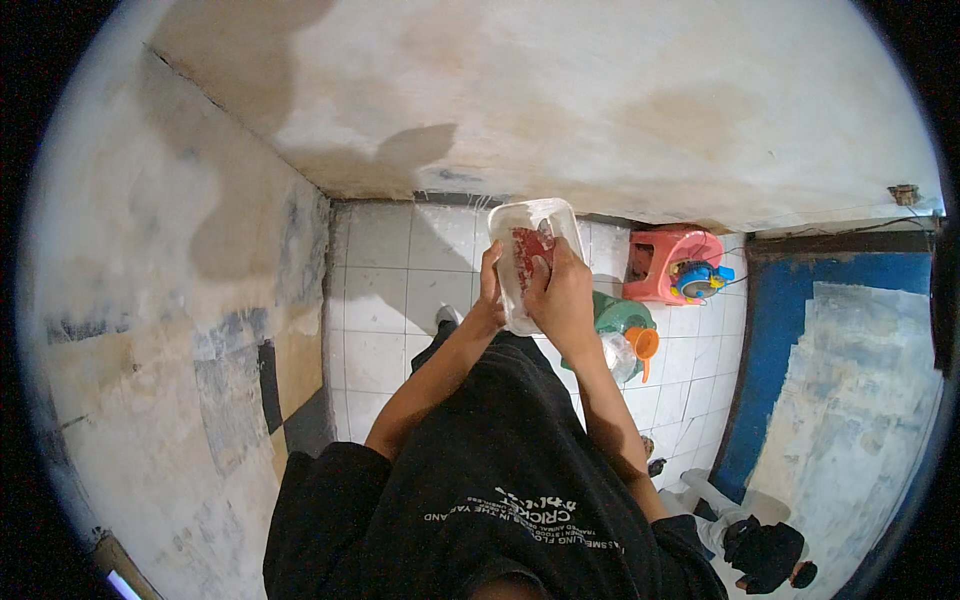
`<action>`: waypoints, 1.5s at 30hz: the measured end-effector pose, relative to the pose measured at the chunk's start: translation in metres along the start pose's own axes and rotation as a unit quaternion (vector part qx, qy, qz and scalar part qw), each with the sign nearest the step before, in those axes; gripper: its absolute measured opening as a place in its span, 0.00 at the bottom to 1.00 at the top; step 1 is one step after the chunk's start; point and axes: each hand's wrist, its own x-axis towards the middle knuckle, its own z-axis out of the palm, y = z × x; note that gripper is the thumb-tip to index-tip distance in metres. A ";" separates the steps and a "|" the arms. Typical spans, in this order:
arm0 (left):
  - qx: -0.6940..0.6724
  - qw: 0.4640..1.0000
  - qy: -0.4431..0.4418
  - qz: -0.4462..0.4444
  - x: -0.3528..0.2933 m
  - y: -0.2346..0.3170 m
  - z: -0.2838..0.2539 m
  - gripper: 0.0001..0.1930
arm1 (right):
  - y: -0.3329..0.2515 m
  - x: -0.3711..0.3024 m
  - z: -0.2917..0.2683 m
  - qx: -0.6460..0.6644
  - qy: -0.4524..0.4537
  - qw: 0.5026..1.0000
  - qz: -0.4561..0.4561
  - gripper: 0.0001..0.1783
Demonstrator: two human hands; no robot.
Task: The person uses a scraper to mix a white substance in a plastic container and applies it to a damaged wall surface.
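Observation:
Both my hands are at a white rectangular plastic tub, held out in front of my body above the tiled floor. Around its left rim, my left hand is closed, with the fingers largely hidden beneath. My right hand comes over the right side, fingers bent and thumb inside the tub. Under those fingers lies a flat red piece with pale smears; its exact kind is unclear. A small greyish part shows at its upper end.
A pink plastic stool stands right by the wall, bearing a blue and yellow object. Nearer are a green container and an orange dipper. Another person is low at the right. A patchy wall rises ahead.

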 end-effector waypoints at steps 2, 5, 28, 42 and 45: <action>0.004 1.000 0.013 0.006 -0.001 -0.001 0.000 0.34 | 0.001 0.002 -0.002 0.003 -0.022 1.000 0.012 0.11; 0.013 0.999 0.033 0.012 0.002 -0.002 0.000 0.34 | 0.004 0.003 -0.001 0.006 0.004 1.000 0.003 0.09; 0.001 1.000 -0.004 0.027 0.006 0.007 -0.002 0.34 | -0.004 0.017 -0.003 0.030 0.023 0.999 -0.009 0.08; -0.019 1.000 0.001 0.020 0.006 0.007 -0.012 0.33 | -0.014 0.015 -0.012 0.051 0.022 0.998 -0.018 0.04; 0.006 0.999 0.023 0.022 0.008 0.006 -0.011 0.33 | -0.001 0.011 0.001 0.011 -0.017 1.000 -0.003 0.07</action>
